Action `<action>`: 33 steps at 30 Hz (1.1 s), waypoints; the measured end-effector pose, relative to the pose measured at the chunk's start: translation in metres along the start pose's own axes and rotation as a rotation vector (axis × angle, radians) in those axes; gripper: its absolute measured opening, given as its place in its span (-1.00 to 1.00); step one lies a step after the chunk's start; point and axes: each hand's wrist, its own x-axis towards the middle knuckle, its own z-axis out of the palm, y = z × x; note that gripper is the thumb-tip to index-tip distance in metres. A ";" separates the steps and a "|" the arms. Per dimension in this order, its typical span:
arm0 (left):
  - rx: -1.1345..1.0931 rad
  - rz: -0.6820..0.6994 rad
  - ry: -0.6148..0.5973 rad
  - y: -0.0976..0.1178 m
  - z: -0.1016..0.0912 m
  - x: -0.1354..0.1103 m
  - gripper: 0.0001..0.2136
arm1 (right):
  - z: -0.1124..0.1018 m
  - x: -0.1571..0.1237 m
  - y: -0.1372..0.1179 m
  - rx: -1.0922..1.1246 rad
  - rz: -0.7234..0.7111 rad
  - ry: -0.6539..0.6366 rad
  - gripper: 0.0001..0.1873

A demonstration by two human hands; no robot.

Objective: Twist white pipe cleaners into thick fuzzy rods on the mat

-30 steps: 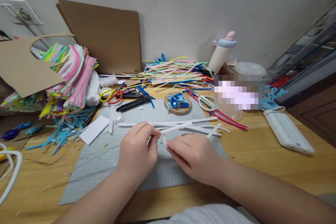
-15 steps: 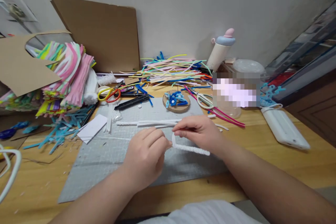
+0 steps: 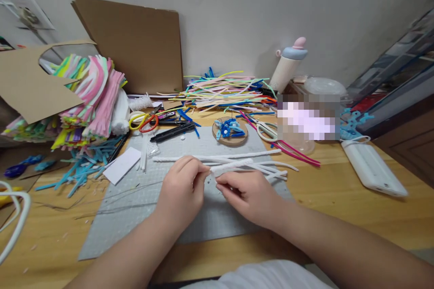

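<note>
Over the grey cutting mat (image 3: 135,216), my left hand (image 3: 183,187) pinches the left end of a bent, twisted white pipe cleaner (image 3: 232,165) between thumb and fingertips. From that pinch, one arm of it points right, above my right hand (image 3: 252,194). My right fingers are closed around a short lower part near the bend, mostly hidden by the fingertips. Just behind the hands, several loose white pipe cleaners (image 3: 276,164) lie across the mat. Farther back is a round wooden slice (image 3: 233,141) bearing blue pipe-cleaner shapes.
Black pliers-like tool (image 3: 172,132), orange-yellow scissors (image 3: 145,123) and a white card (image 3: 122,165) lie left. White-handled scissors (image 3: 267,132) and a white device (image 3: 375,169) are right. Colourful pipe cleaners (image 3: 224,92) pile behind, near a bottle (image 3: 288,65).
The bent white pipe cleaner has turned, its longer arm swinging from below my right hand to above it. My right hand has moved down and slightly left, uncovering the loose white pipe cleaners behind.
</note>
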 end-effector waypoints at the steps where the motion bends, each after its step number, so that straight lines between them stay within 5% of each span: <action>1: -0.001 -0.022 -0.010 -0.001 0.000 0.000 -0.90 | 0.000 -0.001 -0.001 -0.051 -0.050 0.006 -0.83; 7: 0.029 -0.168 -0.092 -0.004 -0.002 0.001 -0.92 | 0.001 -0.005 -0.001 -0.138 -0.123 0.040 -0.84; 17: -0.091 -0.303 -0.156 -0.002 -0.004 0.004 -0.90 | -0.006 0.002 -0.002 -0.119 0.061 0.000 -0.84; 20: -0.150 -0.346 -0.166 0.000 -0.006 0.005 -0.90 | -0.005 0.006 0.002 0.061 0.188 -0.022 -0.84; 26: -0.198 -0.276 -0.222 0.007 -0.010 0.004 -0.90 | -0.004 0.014 0.012 0.831 0.326 -0.147 -0.75; 30: -0.262 -0.265 -0.278 0.010 -0.011 0.004 -0.91 | -0.007 0.013 0.015 0.839 0.275 -0.228 -0.78; 33: -0.326 -0.291 -0.313 0.012 -0.011 0.005 -0.92 | -0.011 0.014 0.017 0.645 0.125 -0.126 -0.84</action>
